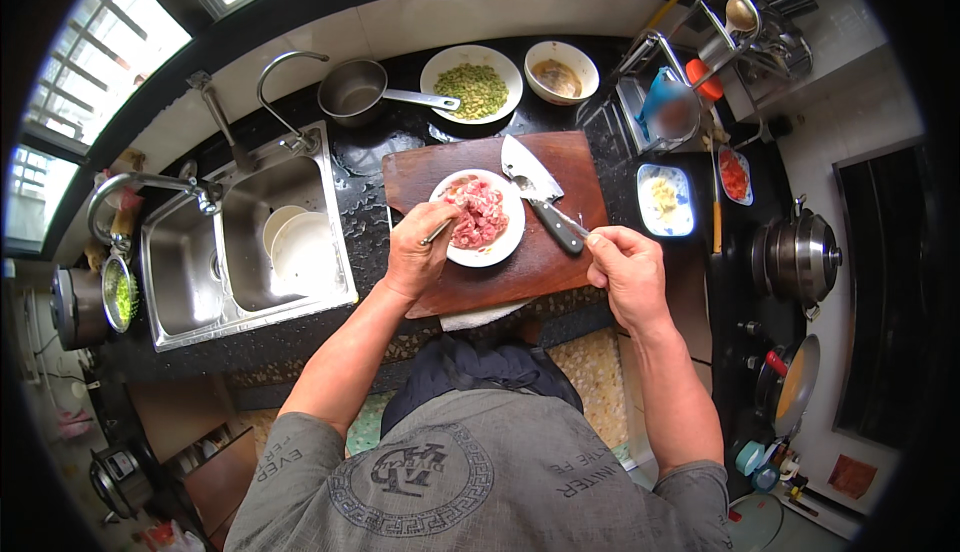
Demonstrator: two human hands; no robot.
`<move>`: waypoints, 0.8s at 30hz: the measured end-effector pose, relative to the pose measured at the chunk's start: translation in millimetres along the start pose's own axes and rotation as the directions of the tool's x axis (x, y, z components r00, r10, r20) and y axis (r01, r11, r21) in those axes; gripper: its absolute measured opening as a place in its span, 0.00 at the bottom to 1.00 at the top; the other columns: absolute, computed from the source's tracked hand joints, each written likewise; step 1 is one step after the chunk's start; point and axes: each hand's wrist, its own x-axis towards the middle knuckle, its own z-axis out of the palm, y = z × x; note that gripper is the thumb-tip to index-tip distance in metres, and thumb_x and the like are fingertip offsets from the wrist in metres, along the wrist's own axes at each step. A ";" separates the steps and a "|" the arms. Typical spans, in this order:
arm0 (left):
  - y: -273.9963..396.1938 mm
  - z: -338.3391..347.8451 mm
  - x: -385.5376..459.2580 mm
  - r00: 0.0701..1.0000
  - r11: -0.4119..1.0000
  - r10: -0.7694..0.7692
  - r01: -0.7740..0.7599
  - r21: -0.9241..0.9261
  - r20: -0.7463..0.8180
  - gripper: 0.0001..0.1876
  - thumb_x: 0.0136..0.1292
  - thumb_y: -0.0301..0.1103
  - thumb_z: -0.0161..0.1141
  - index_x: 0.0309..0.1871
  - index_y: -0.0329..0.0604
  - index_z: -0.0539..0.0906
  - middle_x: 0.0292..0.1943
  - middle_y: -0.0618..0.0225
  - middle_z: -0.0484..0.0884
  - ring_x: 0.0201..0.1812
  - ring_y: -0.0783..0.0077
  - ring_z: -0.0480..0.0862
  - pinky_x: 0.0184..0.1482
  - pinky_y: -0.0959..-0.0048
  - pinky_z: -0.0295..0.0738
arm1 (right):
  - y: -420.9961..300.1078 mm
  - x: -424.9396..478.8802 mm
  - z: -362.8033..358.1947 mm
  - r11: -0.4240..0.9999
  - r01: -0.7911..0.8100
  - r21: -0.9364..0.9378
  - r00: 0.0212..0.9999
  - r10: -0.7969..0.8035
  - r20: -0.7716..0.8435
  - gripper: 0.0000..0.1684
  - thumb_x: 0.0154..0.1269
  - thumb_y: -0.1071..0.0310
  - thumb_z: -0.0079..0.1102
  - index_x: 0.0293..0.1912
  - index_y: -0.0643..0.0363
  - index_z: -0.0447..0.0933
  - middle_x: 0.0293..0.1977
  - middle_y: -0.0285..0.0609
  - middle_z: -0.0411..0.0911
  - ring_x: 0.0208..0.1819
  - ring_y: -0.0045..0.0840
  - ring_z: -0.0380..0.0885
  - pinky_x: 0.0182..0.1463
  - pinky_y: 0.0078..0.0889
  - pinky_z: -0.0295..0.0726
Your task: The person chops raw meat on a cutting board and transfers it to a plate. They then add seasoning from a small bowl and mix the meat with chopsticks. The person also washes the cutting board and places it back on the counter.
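A white bowl (515, 241) of chopped raw meat (480, 214) stands on the wooden cutting board (420, 169). At the bowl's left rim, my left hand (421, 246) grips a thin metal utensil (436, 232); its far end is hidden, so its kind is unclear. My right hand (626, 271), over the board's right edge, pinches the thin handle of what looks like a metal spoon (523, 186). That spoon reaches over a kitchen knife (559, 228), which lies right of the bowl with its broad blade pointing away and its dark handle towards me.
Behind the board are a saucepan (352, 92), a plate of chopped green vegetables (471, 92) and a bowl of liquid (561, 73). A double sink (244, 252) with dishes lies left. To the right are a dish of pale chopped food (665, 199), a dish rack (660, 132) and a lidded pot (802, 259).
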 end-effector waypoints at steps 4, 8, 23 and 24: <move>-3.8 -1.4 -1.0 0.999 0.999 -0.040 0.040 -0.001 -0.028 0.07 0.58 0.19 0.65 0.39 0.36 0.83 0.36 0.59 0.84 0.38 0.65 0.85 0.41 0.74 0.78 | -4.7 3.7 10.5 0.999 0.019 -0.039 1.000 -0.019 0.020 0.06 0.67 0.73 0.61 0.37 0.68 0.80 0.21 0.31 0.73 0.19 0.10 0.68 0.22 0.14 0.63; -6.0 -4.0 -2.2 0.997 0.998 -0.065 0.064 -0.012 -0.044 0.07 0.57 0.20 0.66 0.39 0.39 0.83 0.35 0.58 0.84 0.38 0.61 0.85 0.40 0.72 0.79 | -3.1 10.8 16.5 0.989 0.098 -0.115 0.995 -0.094 0.042 0.06 0.67 0.72 0.61 0.37 0.67 0.80 0.22 0.29 0.73 0.20 0.09 0.68 0.22 0.13 0.63; 4.1 -12.7 -3.4 0.995 0.996 -0.091 0.090 -0.013 -0.038 0.06 0.57 0.21 0.65 0.37 0.39 0.83 0.34 0.58 0.84 0.37 0.59 0.85 0.39 0.70 0.79 | -1.4 17.6 23.3 0.537 0.544 -0.645 0.810 -0.537 0.236 0.04 0.57 0.79 0.62 0.34 0.65 0.79 0.23 0.44 0.75 0.23 0.27 0.74 0.27 0.28 0.72; 5.0 -12.4 -2.7 0.995 0.996 -0.091 0.090 -0.013 -0.036 0.06 0.57 0.21 0.65 0.37 0.39 0.83 0.34 0.58 0.84 0.37 0.59 0.85 0.39 0.70 0.79 | 0.3 18.3 24.0 0.449 0.608 -0.655 0.748 -0.600 0.283 0.04 0.56 0.80 0.62 0.34 0.65 0.78 0.23 0.45 0.74 0.24 0.30 0.74 0.28 0.30 0.73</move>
